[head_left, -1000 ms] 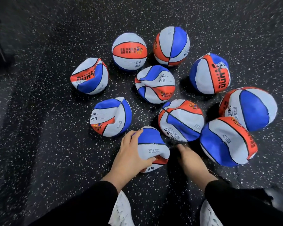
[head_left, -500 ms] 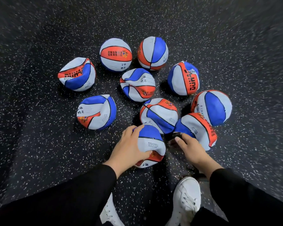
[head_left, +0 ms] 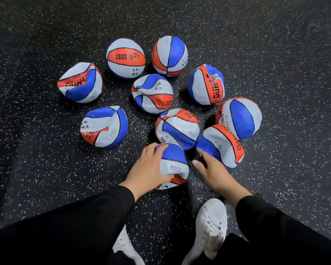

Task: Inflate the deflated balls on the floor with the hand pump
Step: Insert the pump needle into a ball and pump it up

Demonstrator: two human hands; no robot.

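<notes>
The left hand [head_left: 148, 170] grips the nearest ball [head_left: 173, 165], fingers curled over its blue top and the thumb pressed into the soft white side; this ball lies on the speckled floor [head_left: 46, 169], just in front of the white shoe [head_left: 211, 226]. Compared with a second ago, this grip is the same, but the right hand [head_left: 213, 172] has changed: before, it reached flat toward the floor between the balls, and now it is lifted and curled around a dark object [head_left: 199, 158], probably the hand pump, whose tip shows beyond the fingers, just right of the held ball. I cannot tell which part of the pump it is. The other balls [head_left: 177, 129] lie further away in a loose group, most of them dented. I judge that no ball is filled yet, and the next step is to find the valve on the held ball and bring the needle to it.
</notes>
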